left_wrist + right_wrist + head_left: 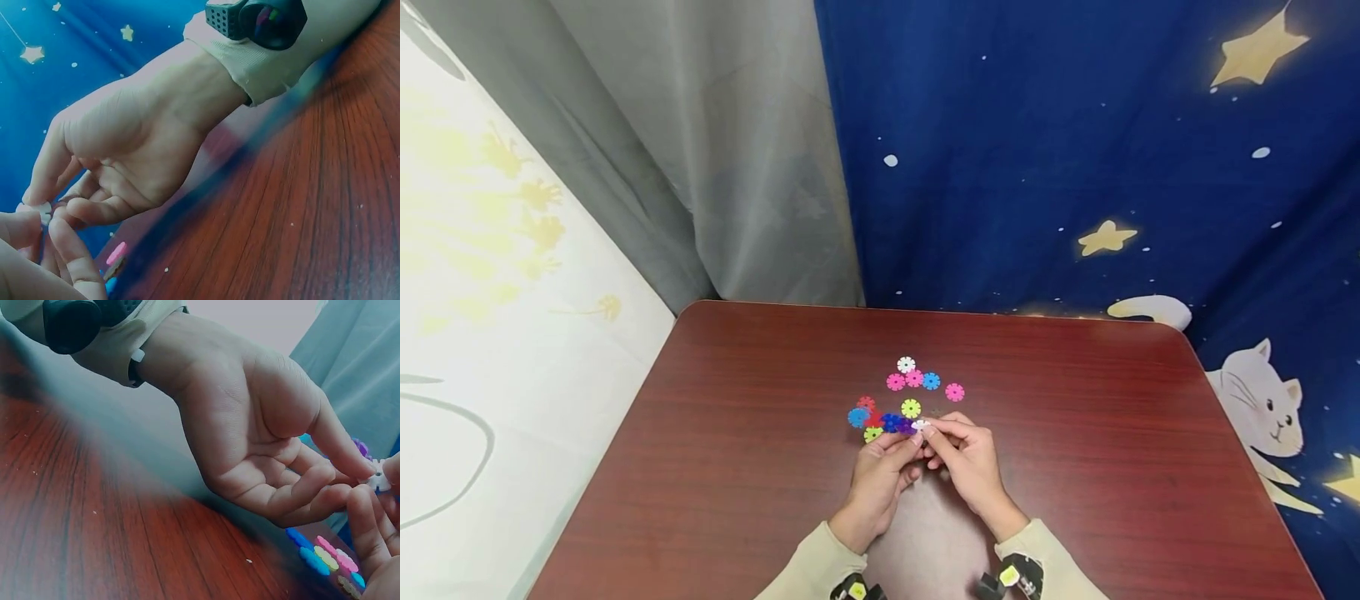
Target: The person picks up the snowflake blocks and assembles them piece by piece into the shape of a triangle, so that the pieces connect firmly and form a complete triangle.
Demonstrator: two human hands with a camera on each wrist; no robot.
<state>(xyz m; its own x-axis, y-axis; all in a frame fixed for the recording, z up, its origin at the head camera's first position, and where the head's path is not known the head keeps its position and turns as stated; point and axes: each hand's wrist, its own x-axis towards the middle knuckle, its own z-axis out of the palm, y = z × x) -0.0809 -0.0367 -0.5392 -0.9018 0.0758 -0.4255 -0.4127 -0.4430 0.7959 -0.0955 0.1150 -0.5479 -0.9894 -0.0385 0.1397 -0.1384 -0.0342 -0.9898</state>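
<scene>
My left hand (877, 483) and right hand (972, 465) meet near the middle of the table. Between thumbs and fingertips, both pinch a white notched plastic disc (920, 425). A purple disc (905, 427) adjoins it at the left, then a dark blue disc (891, 422) and a red disc (874, 418). A light blue disc (858, 417), another red disc (866, 403) and a yellow-green disc (872, 434) cluster at that row's far end. Fingers partly cover the joints, so I cannot tell exactly which discs interlock. The right wrist view shows the white disc (379, 477) between the fingertips.
Beyond the hands lie a loose white disc (906, 365), pink discs (896, 382), a blue disc (931, 381) and a yellow disc (911, 408). Another pink disc (954, 392) lies to their right. Curtains hang behind the dark red wooden table (737, 400).
</scene>
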